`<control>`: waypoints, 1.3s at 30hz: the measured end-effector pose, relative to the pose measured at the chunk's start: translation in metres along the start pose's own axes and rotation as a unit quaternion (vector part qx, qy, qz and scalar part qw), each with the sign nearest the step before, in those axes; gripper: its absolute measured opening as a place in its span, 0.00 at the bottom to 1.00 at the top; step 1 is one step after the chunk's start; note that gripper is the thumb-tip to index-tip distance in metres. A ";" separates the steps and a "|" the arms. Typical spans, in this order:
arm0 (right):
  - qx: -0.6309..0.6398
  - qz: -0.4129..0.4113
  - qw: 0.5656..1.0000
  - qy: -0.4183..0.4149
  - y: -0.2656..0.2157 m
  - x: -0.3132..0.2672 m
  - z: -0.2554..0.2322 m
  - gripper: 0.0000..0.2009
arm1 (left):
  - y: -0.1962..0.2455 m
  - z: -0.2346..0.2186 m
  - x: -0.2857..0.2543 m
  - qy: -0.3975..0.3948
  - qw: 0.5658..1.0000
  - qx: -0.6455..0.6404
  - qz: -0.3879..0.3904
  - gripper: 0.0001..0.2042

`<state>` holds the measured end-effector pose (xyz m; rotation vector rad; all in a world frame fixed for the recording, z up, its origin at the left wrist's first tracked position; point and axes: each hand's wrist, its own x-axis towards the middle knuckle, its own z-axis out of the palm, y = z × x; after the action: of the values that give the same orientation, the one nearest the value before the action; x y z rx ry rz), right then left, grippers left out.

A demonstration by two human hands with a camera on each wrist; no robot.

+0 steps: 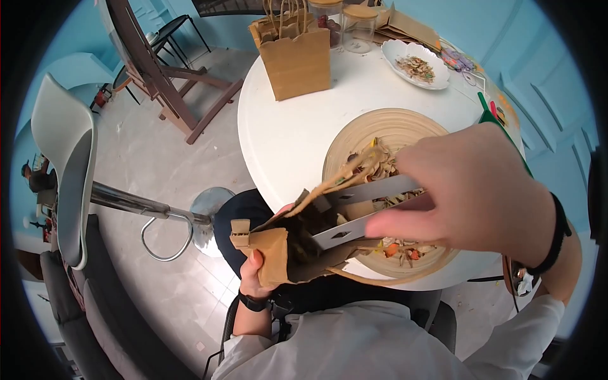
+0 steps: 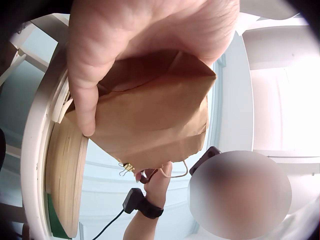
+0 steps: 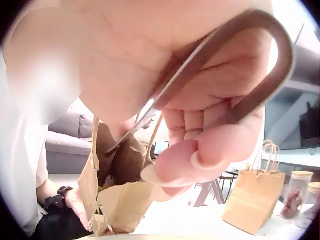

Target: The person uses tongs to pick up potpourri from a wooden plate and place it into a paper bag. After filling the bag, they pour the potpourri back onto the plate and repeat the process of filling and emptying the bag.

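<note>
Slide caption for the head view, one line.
Left hand holds an open paper bag as the right hand grips metal tongs reaching into it, beside a round bowl.

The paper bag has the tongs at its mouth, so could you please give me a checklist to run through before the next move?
1. Bag supported: ok, the left hand grips it.
2. Tongs held: ok, they are in the right hand.
3. Bag's mouth open: ok, the tongs' tips reach into it.
4. Tips empty: cannot tell, the bag's shadow hides them.
5. Handles out of the way: not ok, they run close beside the tongs.
6. Bowl nearby: ok, with mixed bits in it.
</note>
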<state>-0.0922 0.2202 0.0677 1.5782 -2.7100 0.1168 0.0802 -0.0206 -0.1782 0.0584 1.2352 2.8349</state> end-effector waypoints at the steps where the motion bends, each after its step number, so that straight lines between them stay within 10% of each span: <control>1: 0.000 0.001 1.000 -0.003 0.003 -0.003 -0.005 0.24 | -0.006 -0.009 -0.005 0.007 0.999 -0.037 -0.014 0.31; 5: 0.099 0.028 0.994 0.046 0.036 -0.031 -0.019 0.19 | -0.002 0.003 -0.007 0.172 0.977 -0.113 -0.060 0.53; 7: 0.128 0.268 0.952 -0.072 0.052 -0.043 -0.028 0.19 | -0.006 0.006 -0.005 0.010 0.995 -0.076 0.057 0.46; 12: 0.000 0.343 0.930 -0.136 0.113 -0.093 0.017 0.29 | -0.021 -0.022 -0.011 0.040 0.989 -0.138 0.026 0.42; 17: 0.139 0.459 0.854 -0.203 0.120 -0.097 0.033 0.33 | -0.030 -0.044 -0.021 0.086 0.979 -0.185 0.009 0.38; 20: 0.183 0.377 0.882 -0.214 0.118 -0.084 0.051 0.34 | -0.014 -0.002 -0.005 0.002 0.985 -0.099 0.139 0.32; 26: 0.161 0.230 0.940 -0.196 0.110 -0.058 0.084 0.33 | -0.014 -0.014 -0.012 0.090 0.981 -0.169 0.014 0.33; 39: 0.257 0.330 0.895 -0.159 0.103 -0.061 0.061 0.29 | -0.018 -0.021 -0.016 0.109 0.986 -0.124 0.037 0.34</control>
<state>-0.1497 0.3196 -0.0025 0.6614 -3.5796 0.6769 0.0960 -0.0248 -0.2064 -0.2243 0.9158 3.1039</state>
